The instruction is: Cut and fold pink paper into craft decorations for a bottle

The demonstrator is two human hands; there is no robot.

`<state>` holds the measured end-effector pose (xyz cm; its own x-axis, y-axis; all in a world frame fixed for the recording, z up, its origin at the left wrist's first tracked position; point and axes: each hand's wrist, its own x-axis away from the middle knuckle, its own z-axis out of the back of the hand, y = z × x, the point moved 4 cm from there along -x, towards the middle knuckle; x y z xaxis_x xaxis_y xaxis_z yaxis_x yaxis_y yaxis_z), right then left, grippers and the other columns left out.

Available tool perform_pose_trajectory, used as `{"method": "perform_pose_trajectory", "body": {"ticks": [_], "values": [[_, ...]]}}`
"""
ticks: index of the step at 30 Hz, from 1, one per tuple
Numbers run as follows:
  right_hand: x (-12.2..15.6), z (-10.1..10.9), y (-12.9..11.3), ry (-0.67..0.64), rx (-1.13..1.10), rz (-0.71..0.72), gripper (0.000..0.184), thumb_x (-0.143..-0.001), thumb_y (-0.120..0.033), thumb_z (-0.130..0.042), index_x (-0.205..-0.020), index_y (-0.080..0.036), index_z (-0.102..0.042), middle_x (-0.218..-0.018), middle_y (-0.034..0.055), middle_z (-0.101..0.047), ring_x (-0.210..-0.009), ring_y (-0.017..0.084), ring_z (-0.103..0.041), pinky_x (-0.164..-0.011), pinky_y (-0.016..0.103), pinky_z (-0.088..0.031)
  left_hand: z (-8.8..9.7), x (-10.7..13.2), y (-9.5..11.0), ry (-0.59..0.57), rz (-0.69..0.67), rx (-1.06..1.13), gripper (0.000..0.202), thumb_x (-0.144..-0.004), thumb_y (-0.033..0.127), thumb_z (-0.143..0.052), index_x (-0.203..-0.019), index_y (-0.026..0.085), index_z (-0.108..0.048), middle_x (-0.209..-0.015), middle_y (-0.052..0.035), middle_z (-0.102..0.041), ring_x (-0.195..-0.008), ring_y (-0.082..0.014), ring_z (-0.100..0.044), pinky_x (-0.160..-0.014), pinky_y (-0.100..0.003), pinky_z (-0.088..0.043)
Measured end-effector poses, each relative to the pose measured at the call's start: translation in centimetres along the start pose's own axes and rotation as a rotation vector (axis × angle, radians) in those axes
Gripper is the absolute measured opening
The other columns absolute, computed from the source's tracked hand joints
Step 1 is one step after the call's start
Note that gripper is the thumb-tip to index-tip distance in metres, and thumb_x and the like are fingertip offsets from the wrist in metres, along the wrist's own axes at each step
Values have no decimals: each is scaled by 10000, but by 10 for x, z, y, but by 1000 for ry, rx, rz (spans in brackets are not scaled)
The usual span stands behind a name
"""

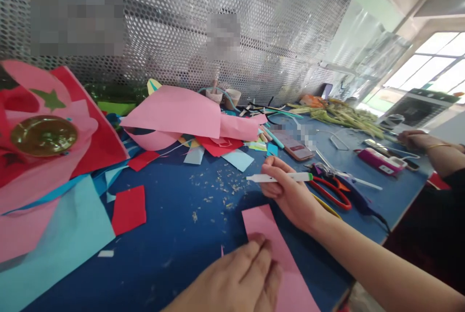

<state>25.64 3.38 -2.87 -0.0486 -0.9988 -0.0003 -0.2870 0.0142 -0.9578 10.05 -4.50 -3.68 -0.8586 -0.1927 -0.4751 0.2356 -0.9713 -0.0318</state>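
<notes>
Right hand (292,193) clamps marker (258,178) near pink strip (278,244); left hand (238,275) flat on strip, unclenched (light pressure might cause skidding).

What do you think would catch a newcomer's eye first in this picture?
Probably the big red and pink paper shapes at the far left, with a shiny round greenish object among them. Next might come the right hand holding a white marker with a green end near the middle, then the left hand resting on a pink paper strip at the front of the blue table.
</notes>
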Motion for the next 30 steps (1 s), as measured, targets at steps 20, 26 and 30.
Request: {"method": "perform_pose_trajectory", "body": {"ticks": [20, 26, 30], "values": [[-6, 9, -2, 100, 29, 38, 338, -729, -383, -758, -705, -223, -461, -475, -129, -281, -437, 60, -179, -434, 205, -146, 12, 3, -20, -82, 180, -105, 487, -960, 397, -375, -1161, 49, -650, -1205, -213, -672, -1078, -311, -666, -873, -373, -567], [-1, -9, -3, -55, 138, -73, 332, -797, -470, -685, -711, -216, -489, -472, -98, -426, -426, 73, -317, -431, 203, -244, 12, 6, -7, -57, 113, -142, 367, -944, 206, -356, -1109, 93, -664, -1116, -171, -727, -1020, -275, -693, -860, -327, -566], [-5, -15, -7, -58, 172, -76, 287, -779, -430, -716, -759, -215, -526, -531, -86, -498, -484, 82, -410, -489, 205, -333, 21, -2, -34, -97, 268, -219, 457, -925, 376, -402, -1087, 66, -696, -1107, -223, -717, -967, -351, -706, -755, -433, -612]]}}
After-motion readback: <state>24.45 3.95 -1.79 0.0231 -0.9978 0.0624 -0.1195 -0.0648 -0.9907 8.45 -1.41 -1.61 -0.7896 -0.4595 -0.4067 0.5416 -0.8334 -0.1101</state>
